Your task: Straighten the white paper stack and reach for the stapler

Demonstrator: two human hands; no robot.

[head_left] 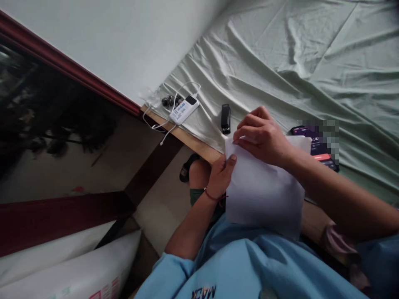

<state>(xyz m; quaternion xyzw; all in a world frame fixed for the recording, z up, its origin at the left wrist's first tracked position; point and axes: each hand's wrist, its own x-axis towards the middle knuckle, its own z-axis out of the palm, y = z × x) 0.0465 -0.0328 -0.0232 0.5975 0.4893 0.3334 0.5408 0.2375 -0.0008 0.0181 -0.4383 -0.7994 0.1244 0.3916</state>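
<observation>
Resting at the bed's near edge, a white sheet of paper (pixel 262 191) is held by both hands over the person's lap. The left hand (pixel 220 176) is closed on the sheet's left edge, thumb on top and fingers hidden beneath. The right hand (pixel 263 137) is pinched shut on the sheet's top left corner, fingers curled over it.

Just beyond the right hand, a black stapler (pixel 225 118) lies on the pale green bedsheet (pixel 311 54), near but apart from the paper. Farther left, a white power bank (pixel 184 110) with a white cable (pixel 162 124) sits by the bed's corner, the cable hanging over the wooden bed edge (pixel 196 145). A dark phone (pixel 314 145), partly blurred, lies just behind the right wrist, its near side covered by the paper and forearm. A red string bracelet (pixel 213 197) is worn on the left wrist.
</observation>
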